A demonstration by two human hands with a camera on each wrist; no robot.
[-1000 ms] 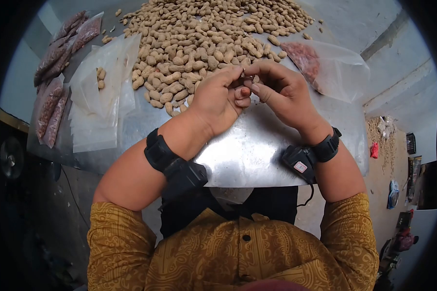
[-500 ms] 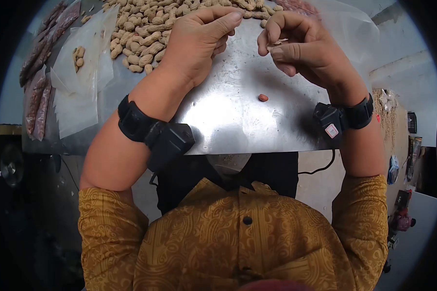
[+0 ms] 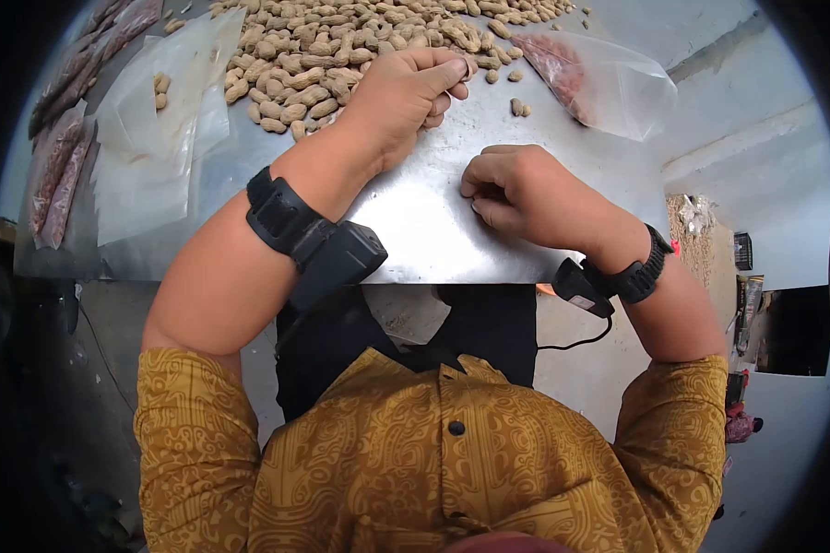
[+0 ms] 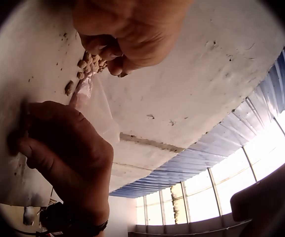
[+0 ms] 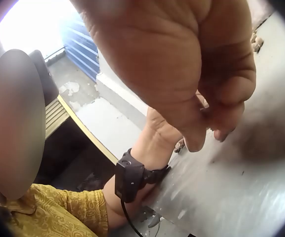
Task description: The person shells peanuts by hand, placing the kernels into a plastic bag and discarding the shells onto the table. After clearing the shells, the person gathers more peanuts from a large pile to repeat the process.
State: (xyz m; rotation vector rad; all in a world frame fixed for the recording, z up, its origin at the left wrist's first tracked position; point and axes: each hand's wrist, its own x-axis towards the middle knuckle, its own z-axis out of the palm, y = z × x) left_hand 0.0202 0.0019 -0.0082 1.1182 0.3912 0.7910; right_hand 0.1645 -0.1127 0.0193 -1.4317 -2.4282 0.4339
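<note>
Near the front of the pile of unshelled peanuts (image 3: 314, 64), my left hand (image 3: 401, 106) pinches a small bit of peanut shell (image 3: 471, 67) between thumb and forefinger. Its other fingers are curled in. My right hand (image 3: 535, 198) is low over the bare metal table (image 3: 424, 249), fingertips brought together right at the surface. A speck of the reddish peanut kernel (image 4: 27, 121) shows at those fingertips in the left wrist view; the rest is hidden by the fingers. In the right wrist view, the right thumb and fingers close toward each other above the table.
A clear bag of pinkish kernels (image 3: 553, 69) lies at the back right, with a loose peanut (image 3: 520, 108) beside it. Flat plastic bags (image 3: 148, 166) lie to the left, a few peanuts on them. Filled bags (image 3: 60, 175) are at the far left. The table's front edge is near my body.
My hands have come apart. A reddish kernel dropped onto the table, and my right hand has moved down to it; the shell piece seen in that hand no longer shows.
</note>
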